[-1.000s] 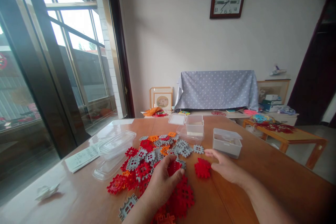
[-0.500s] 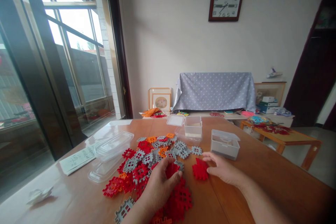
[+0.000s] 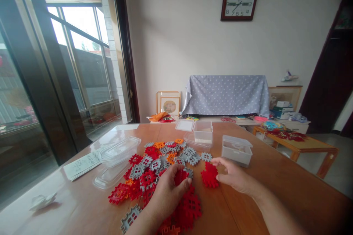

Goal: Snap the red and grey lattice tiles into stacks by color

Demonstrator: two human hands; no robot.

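A pile of toothed plastic building pieces (image 3: 147,179) in red, grey and orange is spread over the table. My left hand (image 3: 168,191) rests over the pile's right side, fingers and thumb curled round a red toothed piece (image 3: 180,177); its palm hides part of the pile. Right of the pile, a small red cluster of toothed pieces (image 3: 209,175) lies on the wood. My right hand (image 3: 234,176) is at the cluster's right edge with thumb and forefinger apart, the thumb tip touching or nearly touching it. A grey piece (image 3: 206,156) lies just behind that cluster.
Clear plastic boxes (image 3: 236,154) (image 3: 203,132) stand toward the back of the wooden table (image 3: 248,205). At left lie clear lids (image 3: 120,149), written paper sheets (image 3: 81,166) and a crumpled tissue (image 3: 42,202). A low side table (image 3: 300,147) stands beyond the right edge.
The small red cluster has shifted slightly left, and my right hand has moved a little left with it. My left hand stays almost in place. The camera view has tilted slightly.
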